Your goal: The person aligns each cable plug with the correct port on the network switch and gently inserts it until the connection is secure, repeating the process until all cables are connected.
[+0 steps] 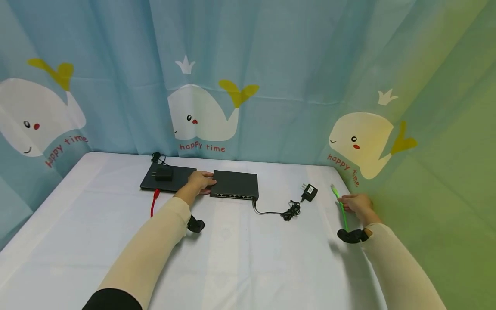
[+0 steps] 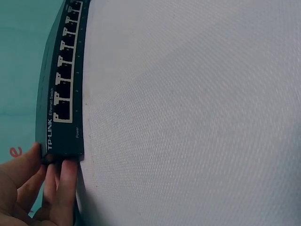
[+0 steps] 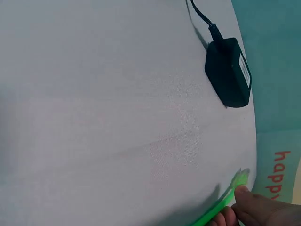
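Note:
A black Ethernet switch (image 1: 234, 183) lies on the white table, its row of ports facing the near side. My left hand (image 1: 200, 181) grips its left end, thumb at the upper edge and fingers against the side, as the left wrist view shows with the switch (image 2: 66, 89) close up. Over at the right, my right hand (image 1: 357, 203) pinches a green network cable (image 1: 343, 213) just behind its clear plug. In the right wrist view the thumb lies on the green cable (image 3: 214, 213); part of the cable is behind the fingers and wrist.
Left of the switch lies another flat black device (image 1: 181, 176) with a black power adapter (image 1: 164, 174) on it. A red cable (image 1: 155, 197) runs from its front. A second power adapter (image 1: 310, 193) connects by a bundled cord (image 1: 290, 212) to the switch. A blue-green curtain (image 1: 286, 86) hangs behind.

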Tool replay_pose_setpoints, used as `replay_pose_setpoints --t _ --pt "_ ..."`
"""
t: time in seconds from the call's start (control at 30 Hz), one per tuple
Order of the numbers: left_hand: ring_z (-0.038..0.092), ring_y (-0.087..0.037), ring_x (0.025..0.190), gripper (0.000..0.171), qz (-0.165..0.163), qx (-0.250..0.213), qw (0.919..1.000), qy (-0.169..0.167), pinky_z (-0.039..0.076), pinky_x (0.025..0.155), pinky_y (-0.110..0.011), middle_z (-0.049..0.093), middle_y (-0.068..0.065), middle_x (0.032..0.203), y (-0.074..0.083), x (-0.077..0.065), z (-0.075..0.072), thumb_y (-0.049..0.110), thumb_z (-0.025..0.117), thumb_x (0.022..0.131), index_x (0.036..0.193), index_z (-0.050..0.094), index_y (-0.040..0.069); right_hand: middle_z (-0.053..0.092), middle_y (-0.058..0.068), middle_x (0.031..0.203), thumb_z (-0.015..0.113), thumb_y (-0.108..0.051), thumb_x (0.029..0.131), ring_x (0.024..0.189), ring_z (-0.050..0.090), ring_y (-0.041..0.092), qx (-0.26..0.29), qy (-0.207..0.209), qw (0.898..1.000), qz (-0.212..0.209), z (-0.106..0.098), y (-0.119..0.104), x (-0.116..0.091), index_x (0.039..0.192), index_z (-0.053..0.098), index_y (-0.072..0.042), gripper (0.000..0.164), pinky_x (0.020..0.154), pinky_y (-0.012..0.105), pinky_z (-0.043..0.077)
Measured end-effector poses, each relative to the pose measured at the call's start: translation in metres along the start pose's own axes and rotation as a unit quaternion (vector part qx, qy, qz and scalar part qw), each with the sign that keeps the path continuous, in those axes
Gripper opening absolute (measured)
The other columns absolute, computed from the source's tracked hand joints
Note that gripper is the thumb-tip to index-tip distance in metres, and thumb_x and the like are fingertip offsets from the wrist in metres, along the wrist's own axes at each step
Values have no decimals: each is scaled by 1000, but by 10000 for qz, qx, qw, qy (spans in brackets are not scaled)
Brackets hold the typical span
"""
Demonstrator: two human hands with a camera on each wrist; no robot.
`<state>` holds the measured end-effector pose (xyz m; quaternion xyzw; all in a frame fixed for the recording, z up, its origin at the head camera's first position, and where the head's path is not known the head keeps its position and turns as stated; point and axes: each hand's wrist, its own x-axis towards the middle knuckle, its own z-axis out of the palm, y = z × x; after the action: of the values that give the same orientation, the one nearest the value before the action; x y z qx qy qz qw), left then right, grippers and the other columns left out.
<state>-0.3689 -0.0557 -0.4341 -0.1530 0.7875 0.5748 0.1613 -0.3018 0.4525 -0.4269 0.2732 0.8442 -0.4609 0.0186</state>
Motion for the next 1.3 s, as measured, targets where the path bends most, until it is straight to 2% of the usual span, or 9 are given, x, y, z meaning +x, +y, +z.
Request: replay_pose_setpoints --t 0.13,0.3,0.53,0.7,1.07,1.3 --pt "62 -26 114 44 -57 68 9999 66 60 77 -27 50 -18 139 0 3 2 9 68 94 137 60 12 59 -12 59 69 -7 91 55 58 4 63 158 9997 199 2 0 2 126 59 14 43 55 21 54" --pt "62 -25 114 44 -149 30 9998 108 60 80 -28 52 -16 139 0 7 3 9 69 93 136 61 13 60 -16 59 73 -11 88 56 55 4 -317 262 9991 114 4 3 3 122 63 10 41 53 20 49" --pt "62 -23 109 43 -82 189 9997 90 60 74 -25 50 -17 139 0 4 3 10 68 94 136 61 13 59 -18 58 74 -10 88 57 55 4 -440 317 9985 115 4 7 8 117 68 8 35 54 21 48" --pt "63 -21 103 42 -23 214 9997 97 60 71 -24 51 -18 137 0 1 2 11 68 94 136 61 12 58 -17 59 73 -10 88 58 54 4 -432 304 9985 128 5 9 10 121 65 9 38 54 21 47" --pt "64 -21 101 41 47 238 9996 123 60 73 -25 52 -18 135 -1 0 2 11 68 94 135 62 12 62 -16 62 74 -8 86 60 57 3 -195 65 9998 32 6 11 -3 121 64 11 41 55 19 49" --pt "64 -22 103 42 84 199 9997 142 60 73 -26 51 -18 138 -1 -1 3 11 68 94 135 62 12 62 -17 59 78 -10 83 57 58 1 -115 125 9998 -47 8 13 -16 109 71 10 34 54 18 50"
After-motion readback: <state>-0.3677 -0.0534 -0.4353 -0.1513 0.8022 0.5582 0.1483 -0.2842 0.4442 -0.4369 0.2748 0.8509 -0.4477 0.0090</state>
